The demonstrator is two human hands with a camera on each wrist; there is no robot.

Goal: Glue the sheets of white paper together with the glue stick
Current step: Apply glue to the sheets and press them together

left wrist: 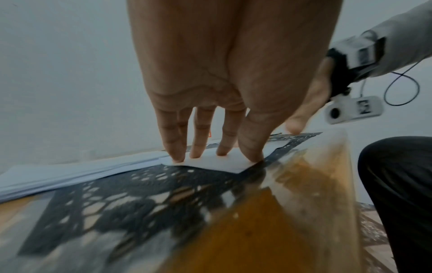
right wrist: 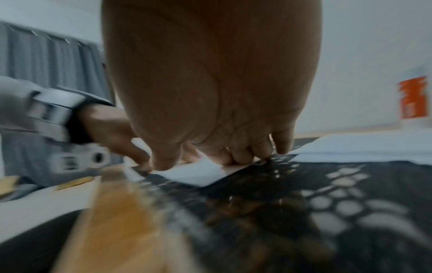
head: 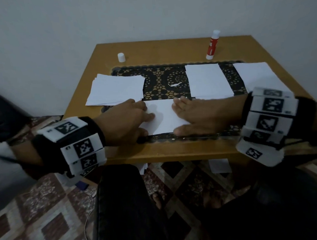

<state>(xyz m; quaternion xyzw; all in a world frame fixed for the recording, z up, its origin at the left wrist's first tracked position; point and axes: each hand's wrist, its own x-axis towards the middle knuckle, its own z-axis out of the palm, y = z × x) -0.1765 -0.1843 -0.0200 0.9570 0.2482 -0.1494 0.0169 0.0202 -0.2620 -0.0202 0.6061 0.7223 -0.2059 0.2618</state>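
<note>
A white paper sheet [head: 163, 117] lies on the black lace mat [head: 157, 78] near the table's front edge. My left hand [head: 128, 119] presses its left side with straight fingers [left wrist: 201, 146], seen on the sheet [left wrist: 224, 162] in the left wrist view. My right hand [head: 195, 116] lies flat on its right side, its fingertips [right wrist: 243, 157] on the sheet [right wrist: 198, 175]. The red glue stick [head: 212, 45] stands uncapped at the back right, apart from both hands; it shows blurred as the glue stick [right wrist: 413, 101] in the right wrist view. Its white cap [head: 121, 57] stands at the back left.
A stack of white sheets [head: 116, 90] lies left of the mat's middle, another stack [head: 207, 81] to the right, and a third [head: 255, 75] at the far right. A small paper scrap [head: 174, 84] lies mid-mat. The wooden table [head: 173, 151] meets a wall behind. More sheets [head: 219, 165] lie on the floor.
</note>
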